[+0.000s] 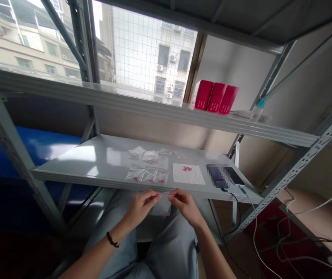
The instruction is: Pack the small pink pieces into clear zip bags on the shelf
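Between my two hands, over my lap, hangs a small clear zip bag (160, 209) with a reddish strip along its top and something pink at its bottom. My left hand (143, 206) pinches one top corner, and my right hand (185, 204) pinches the other. On the shelf just beyond lie several clear zip bags (147, 175) with small pink-red bits in them. To their right, a white sheet of paper (188, 178) carries a little heap of pink-red pieces (187, 169). Farther back lie more clear bags (150, 155), whose contents I cannot make out.
Two phones (235, 176) with cables lie at the shelf's right end. On the upper shelf stand three red boxes (214, 97) and a small bottle with a teal tip (258, 110). Metal posts (305, 155) frame both sides. White cables (282, 228) hang at the right.
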The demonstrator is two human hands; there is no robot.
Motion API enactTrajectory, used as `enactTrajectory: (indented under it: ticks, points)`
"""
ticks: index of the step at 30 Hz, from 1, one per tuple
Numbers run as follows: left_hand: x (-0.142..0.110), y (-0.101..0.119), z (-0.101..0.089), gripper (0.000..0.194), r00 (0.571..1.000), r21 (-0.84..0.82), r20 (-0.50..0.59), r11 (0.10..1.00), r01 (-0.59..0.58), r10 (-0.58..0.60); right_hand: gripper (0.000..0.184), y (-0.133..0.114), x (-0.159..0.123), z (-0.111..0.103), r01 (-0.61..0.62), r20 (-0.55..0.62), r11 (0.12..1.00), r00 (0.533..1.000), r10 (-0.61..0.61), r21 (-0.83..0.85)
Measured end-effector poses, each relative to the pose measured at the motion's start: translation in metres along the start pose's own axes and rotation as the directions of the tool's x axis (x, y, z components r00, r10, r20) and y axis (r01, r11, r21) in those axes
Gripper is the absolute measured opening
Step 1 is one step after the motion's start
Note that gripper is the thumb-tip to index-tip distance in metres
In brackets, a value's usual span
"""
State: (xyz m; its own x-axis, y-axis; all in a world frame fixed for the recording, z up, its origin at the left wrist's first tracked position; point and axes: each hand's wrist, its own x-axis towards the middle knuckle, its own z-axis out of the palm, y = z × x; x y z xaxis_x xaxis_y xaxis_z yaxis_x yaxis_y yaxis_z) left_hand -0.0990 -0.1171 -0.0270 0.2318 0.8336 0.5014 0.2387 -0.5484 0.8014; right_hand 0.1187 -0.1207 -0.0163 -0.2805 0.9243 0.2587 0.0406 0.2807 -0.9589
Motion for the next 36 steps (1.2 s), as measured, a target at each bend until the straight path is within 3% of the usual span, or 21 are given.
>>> enactTrajectory:
  ticks: [6,11,15,20,23,29,32,34,36]
  points:
    - [-0.052,-0.001,-0.03,0.027,0.993,0.079,-0.003,0.99,0.118,-0.118,0.029,0.022,-0.023,0.052,-0.11,0.028,0.982,0.994,0.106,0.156]
    - [-0.068,-0.005,-0.033,0.031,0.979,0.108,0.001,0.974,0.201,-0.202,0.035,0.044,-0.034,0.072,-0.144,0.006,0.967,0.989,0.146,0.209]
    - [-0.073,-0.013,-0.025,0.033,0.969,0.111,0.04,0.965,0.238,-0.243,0.037,0.058,-0.036,0.08,-0.156,0.064,0.969,0.987,0.146,0.192]
    - [-0.075,-0.019,-0.015,0.037,0.965,0.141,0.139,0.969,0.203,-0.222,0.039,0.07,-0.035,0.084,-0.114,0.0,0.99,0.993,0.114,0.081]
    - [-0.075,-0.021,-0.016,0.04,0.963,0.186,0.16,0.965,0.186,-0.216,0.036,0.07,-0.035,0.083,-0.129,0.052,0.989,0.991,0.125,0.074]
    - [-0.066,0.0,-0.024,0.043,0.962,0.3,0.191,0.945,0.132,-0.195,0.035,0.054,-0.033,0.077,-0.09,0.063,0.996,0.994,0.09,-0.012]
    - [-0.051,0.019,-0.043,0.041,0.965,0.313,0.214,0.946,0.079,-0.151,0.041,0.049,-0.031,0.06,-0.05,0.042,0.999,0.998,0.049,0.01]
    - [-0.031,0.025,-0.073,0.039,0.977,0.304,0.164,0.949,0.081,-0.136,0.044,0.053,-0.031,0.039,-0.047,-0.062,0.999,0.997,0.048,0.025]
    - [-0.003,0.023,-0.114,0.038,0.989,0.303,0.034,0.944,0.129,-0.146,0.047,0.062,-0.031,0.018,-0.073,-0.215,0.997,0.974,0.073,0.01]
